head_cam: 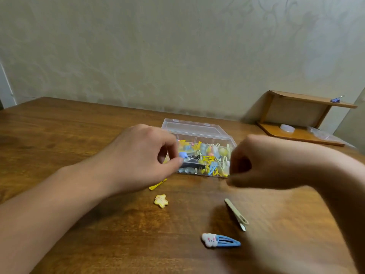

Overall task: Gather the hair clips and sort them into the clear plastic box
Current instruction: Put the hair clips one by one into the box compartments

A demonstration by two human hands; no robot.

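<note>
While my left hand [146, 157] hovers at the box's [197, 133] left end, its thumb and fingers curl in a pinch over the clips [207, 159] inside; it seems to hold something small, blue maybe, but I can't tell for sure. My right hand [254, 165] is at the box's right front corner, fingers curled, blurred; I can't tell if it holds a clip or nothing.

The box sits mid-desk [59, 135], lid tipped back, compartments already crowded with yellow, blue and pale clips.

Loose on the desk, nearer me:
- yellow clip [158, 184], just beside my left hand, partly under it
- star clip [161, 201]
- beige clip [236, 214]
- blue clip [220, 240] with a white cloud charm

Risks, my guess:
- Box is light and open; either hand bumping a wall could shove it or tip clips out.
- Compartments look full, so a dropped clip may ride on the pile and slide over a divider into the wrong slot.
- The yellow clip under my left hand could get swept along the desk when that hand moves.
- The beige clip lies flat and thin, likely slippery to pick up.

Writing: none readable on the box or the clips; no brand or label shows. A wooden shelf [308, 101] stands far right against the wall; nothing legible there either.
</note>
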